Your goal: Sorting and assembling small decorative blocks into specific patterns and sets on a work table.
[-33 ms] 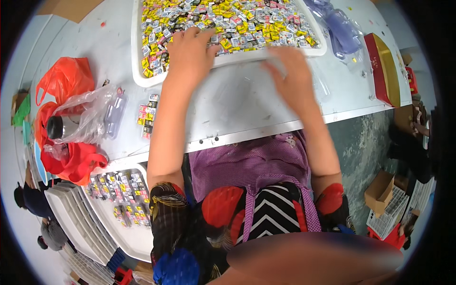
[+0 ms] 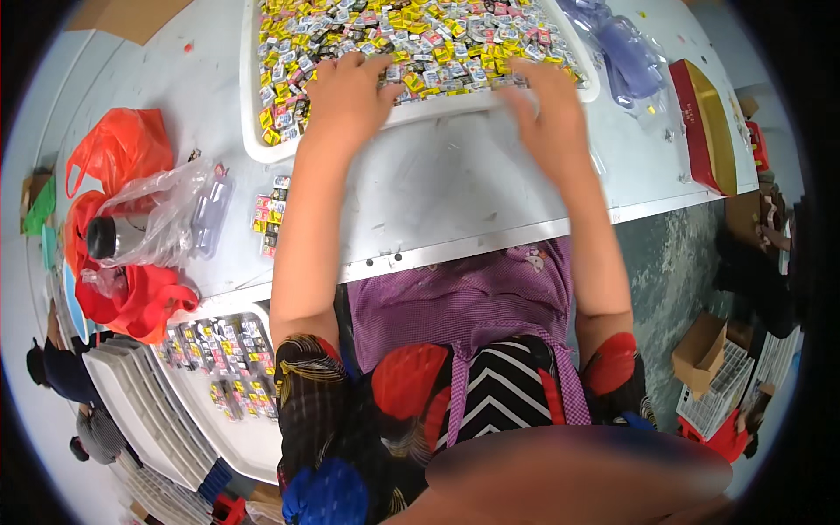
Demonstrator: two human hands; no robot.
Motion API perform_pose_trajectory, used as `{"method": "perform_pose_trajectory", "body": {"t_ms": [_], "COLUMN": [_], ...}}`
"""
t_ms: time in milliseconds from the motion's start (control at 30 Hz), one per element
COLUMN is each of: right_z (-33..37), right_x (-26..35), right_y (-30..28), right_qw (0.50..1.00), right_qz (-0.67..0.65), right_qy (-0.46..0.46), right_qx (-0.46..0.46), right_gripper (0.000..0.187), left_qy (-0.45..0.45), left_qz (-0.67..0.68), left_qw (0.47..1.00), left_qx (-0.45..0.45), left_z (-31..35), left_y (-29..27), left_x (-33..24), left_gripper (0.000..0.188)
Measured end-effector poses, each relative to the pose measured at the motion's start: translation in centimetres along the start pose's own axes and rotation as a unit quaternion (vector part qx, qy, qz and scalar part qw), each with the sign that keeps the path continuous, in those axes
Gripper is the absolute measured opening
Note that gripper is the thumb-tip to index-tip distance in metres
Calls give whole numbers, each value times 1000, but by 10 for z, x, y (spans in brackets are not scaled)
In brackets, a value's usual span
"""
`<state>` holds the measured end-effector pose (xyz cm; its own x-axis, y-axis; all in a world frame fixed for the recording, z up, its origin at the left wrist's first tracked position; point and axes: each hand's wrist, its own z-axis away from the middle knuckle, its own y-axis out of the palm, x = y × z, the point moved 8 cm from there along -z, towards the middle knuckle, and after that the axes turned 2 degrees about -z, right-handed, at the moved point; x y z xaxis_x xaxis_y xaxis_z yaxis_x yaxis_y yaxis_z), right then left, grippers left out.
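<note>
Sorting through the small wrapped pieces (image 2: 420,35), we judge, is the step in hand: our left hand (image 2: 350,96) lies flat on the heap at the near rim of the white tray (image 2: 254,131), fingers spread and closed on nothing we can see. Our right hand (image 2: 547,109) rests blurred at the tray's near edge, its hold unclear. Next calls for pinching single pieces from the glossy yellow, pink and silver jumble filling the tray on the grey surface (image 2: 437,192).

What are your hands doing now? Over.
Left hand flat on small wrapped packets in white tray. Right hand at tray's near rim. Nothing blocking.
</note>
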<state>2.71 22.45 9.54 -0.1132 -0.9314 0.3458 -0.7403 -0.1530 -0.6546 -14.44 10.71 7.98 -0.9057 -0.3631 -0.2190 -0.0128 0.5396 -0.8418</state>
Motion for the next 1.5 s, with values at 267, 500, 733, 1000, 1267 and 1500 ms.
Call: {"method": "perform_pose_trajectory", "body": {"t_ms": [267, 500, 733, 1000, 1267, 1500], "right_z": [-62, -55, -26, 64, 73, 80], "right_x": [-108, -96, -10, 14, 16, 15], "right_y": [52, 31, 16, 64, 73, 67], "right_qw": [994, 985, 968, 973, 987, 983], "right_qz": [-6, -148, -137, -111, -75, -111], "right_qy": [-47, -92, 95, 95, 75, 77], "right_qx": [100, 19, 189, 176, 117, 126], "right_gripper": [24, 19, 23, 22, 22, 18], "left_qy": [-26, -43, -226, -249, -158, 28], "left_qz": [161, 237, 445, 612, 435, 297], "left_qw": [978, 970, 866, 747, 878, 954], "left_qx": [127, 23, -27, 78, 118, 37], "left_z": [-23, -23, -4, 64, 96, 92], "left_y": [53, 38, 46, 24, 47, 38], "left_x": [16, 20, 71, -4, -47, -67], "left_gripper": [19, 13, 13, 28, 28, 26]}}
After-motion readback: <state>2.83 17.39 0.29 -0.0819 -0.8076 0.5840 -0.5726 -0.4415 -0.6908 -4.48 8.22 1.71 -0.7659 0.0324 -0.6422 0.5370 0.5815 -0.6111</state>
